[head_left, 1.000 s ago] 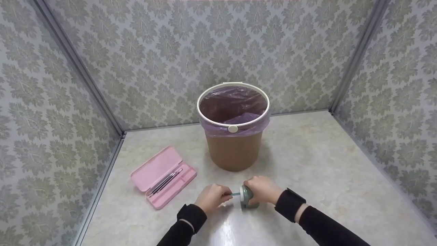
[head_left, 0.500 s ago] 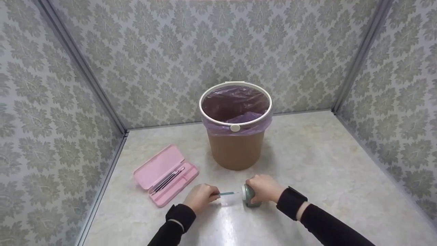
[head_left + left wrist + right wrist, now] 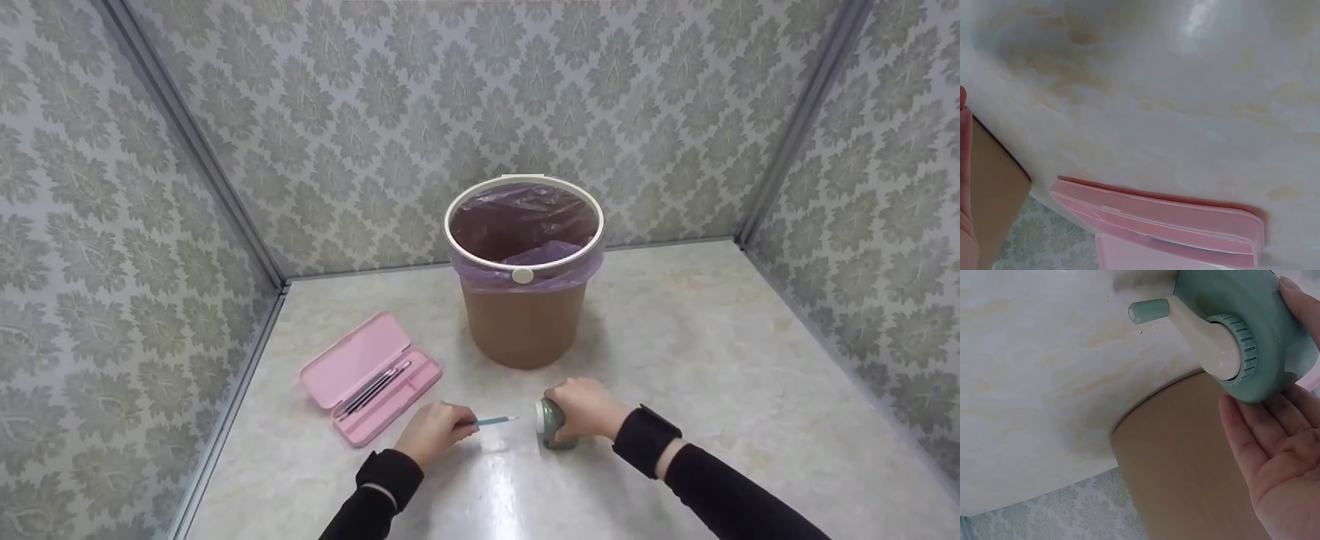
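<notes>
My left hand [image 3: 435, 431] pinches a thin teal pencil [image 3: 493, 421], its pale tip pointing right toward the sharpener with a small gap between. In the left wrist view only the edge of that hand [image 3: 965, 185] shows, and the pencil is out of sight. A green crank pencil sharpener [image 3: 553, 424] with a whitish front is gripped in my right hand [image 3: 589, 409], just above or on the table. The right wrist view shows the sharpener's cream crank arm [image 3: 1204, 343] and green knob [image 3: 1149, 311], with fingers and thumb around the body.
Left of the hands lies an open pink pencil case [image 3: 386, 390] with several dark pencils [image 3: 375, 391] inside. A brown trash bin [image 3: 525, 326] with a purple liner [image 3: 480, 276] stands behind the hands. Patterned walls [image 3: 465, 90] enclose the table [image 3: 697, 337].
My left hand has moved left, drawing the pencil out of the sharpener so its tip shows. My right hand still holds the sharpener in nearly the same place.
</notes>
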Demonstrator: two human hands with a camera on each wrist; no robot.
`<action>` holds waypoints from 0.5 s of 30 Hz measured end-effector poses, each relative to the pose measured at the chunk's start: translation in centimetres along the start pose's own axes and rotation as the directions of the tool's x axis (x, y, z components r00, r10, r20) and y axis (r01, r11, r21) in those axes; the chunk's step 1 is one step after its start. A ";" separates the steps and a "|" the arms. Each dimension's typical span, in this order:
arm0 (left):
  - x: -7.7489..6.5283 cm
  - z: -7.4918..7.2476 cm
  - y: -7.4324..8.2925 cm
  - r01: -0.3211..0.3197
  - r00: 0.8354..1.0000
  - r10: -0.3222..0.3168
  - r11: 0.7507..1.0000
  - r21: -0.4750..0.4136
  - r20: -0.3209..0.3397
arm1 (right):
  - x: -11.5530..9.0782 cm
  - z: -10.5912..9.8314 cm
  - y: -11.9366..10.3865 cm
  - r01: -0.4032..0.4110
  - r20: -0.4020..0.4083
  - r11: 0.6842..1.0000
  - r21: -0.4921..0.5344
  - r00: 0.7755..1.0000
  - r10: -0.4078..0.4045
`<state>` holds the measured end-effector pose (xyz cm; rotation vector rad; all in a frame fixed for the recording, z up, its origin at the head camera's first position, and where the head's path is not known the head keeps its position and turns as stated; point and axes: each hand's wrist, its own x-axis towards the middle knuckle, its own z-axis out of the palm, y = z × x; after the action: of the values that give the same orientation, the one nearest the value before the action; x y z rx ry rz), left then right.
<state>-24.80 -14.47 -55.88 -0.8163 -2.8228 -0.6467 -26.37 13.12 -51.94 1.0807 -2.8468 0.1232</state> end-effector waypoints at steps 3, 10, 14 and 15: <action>-0.2 -0.1 -0.1 0.029 1.000 -0.029 0.999 -0.034 -0.004 | 0.0 -0.2 0.1 -0.008 0.012 1.000 0.006 1.000 0.008; -0.3 -0.3 0.3 0.078 0.997 -0.077 0.992 -0.104 0.006 | -0.2 0.0 0.1 -0.011 0.009 0.999 0.042 1.000 0.010; -0.3 -0.2 0.6 0.100 0.995 -0.100 0.986 -0.135 0.008 | -0.4 0.2 0.2 -0.009 -0.001 0.997 0.074 1.000 0.009; -0.2 -0.2 0.7 0.109 0.994 -0.109 0.983 -0.147 0.007 | -0.4 0.3 0.2 -0.005 -0.005 0.997 0.082 1.000 0.005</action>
<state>-24.21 -14.13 -55.49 -0.6854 -2.8624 -0.8807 -26.23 13.54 -52.29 1.0863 -2.8627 0.2449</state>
